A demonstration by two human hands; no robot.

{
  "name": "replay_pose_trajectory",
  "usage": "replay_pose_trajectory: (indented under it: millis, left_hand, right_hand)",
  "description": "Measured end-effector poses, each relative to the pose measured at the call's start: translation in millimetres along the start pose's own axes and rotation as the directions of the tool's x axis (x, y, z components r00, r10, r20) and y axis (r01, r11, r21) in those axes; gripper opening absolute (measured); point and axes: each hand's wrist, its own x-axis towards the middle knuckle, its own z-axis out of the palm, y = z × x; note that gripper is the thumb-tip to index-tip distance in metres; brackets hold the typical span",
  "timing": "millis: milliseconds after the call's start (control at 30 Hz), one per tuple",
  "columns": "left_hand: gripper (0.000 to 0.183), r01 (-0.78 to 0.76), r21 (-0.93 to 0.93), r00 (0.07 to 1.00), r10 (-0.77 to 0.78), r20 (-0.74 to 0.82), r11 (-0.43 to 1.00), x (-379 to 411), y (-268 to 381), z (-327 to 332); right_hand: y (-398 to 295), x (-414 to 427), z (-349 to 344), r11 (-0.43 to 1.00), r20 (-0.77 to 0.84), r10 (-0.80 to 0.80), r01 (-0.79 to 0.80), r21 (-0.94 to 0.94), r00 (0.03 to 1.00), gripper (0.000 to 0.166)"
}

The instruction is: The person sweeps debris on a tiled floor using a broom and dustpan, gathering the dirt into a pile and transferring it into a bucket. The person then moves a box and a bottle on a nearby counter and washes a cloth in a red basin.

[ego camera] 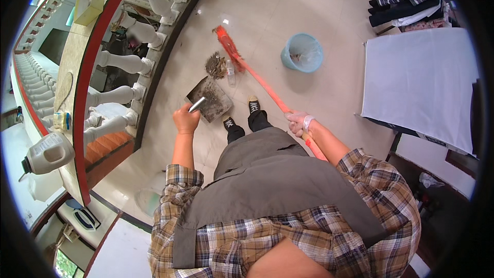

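My left hand is closed around the metal handle of a dustpan, whose pan is smeared with dark dirt and sits low by my feet. My right hand, in a thin clear glove, grips the orange pole of a broom. Its red bristle head reaches the tiled floor beyond the dustpan. Between the broom head and the pan lie a heap of dark debris and dry leaves and a clear plastic bottle.
A light-blue waste bin with a liner and some rubbish stands ahead to the right. White balusters and a red-edged ledge line the left, bearing a detergent jug and a yellow box. At right are a white-covered table and folded clothes.
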Motion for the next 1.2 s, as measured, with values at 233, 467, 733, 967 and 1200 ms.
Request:
replay_pose_trajectory:
  millis: [233, 467, 733, 967, 1200]
  left_hand:
    - [0.010, 0.062, -0.022, 0.998, -0.062, 0.009, 0.998, 4.1, -2.7, 3.5]
    - [0.011, 0.055, -0.059, 0.990, -0.047, 0.134, 0.997, 1.9, 3.1, 1.9]
    - [0.011, 0.029, -0.055, 0.979, -0.018, 0.204, 0.998, 17.5, 13.3, 19.8]
    - [0.012, 0.004, -0.119, 0.981, 0.019, 0.194, 0.993, 42.9, 32.6, 47.0]
    - [0.013, -0.033, -0.192, 0.979, 0.070, 0.189, 0.981, 54.4, 33.1, 67.1]
  right_hand:
    - [1.5, -24.5, 19.0, 0.997, 0.077, -0.006, 0.012, -0.077, 0.997, 0.053]
    - [-1.7, -19.2, 15.7, 0.995, -0.029, -0.015, 0.012, -0.103, 0.999, 0.051]
    - [-9.4, 13.1, 9.3, 0.995, -0.054, -0.029, 0.024, -0.094, 0.998, 0.042]
    - [-16.7, 28.7, -4.1, 0.991, -0.016, 0.015, -0.017, -0.132, 1.000, 0.025]
    - [-8.9, -15.2, -17.4, 0.980, 0.071, 0.125, -0.112, -0.166, 0.990, 0.015]
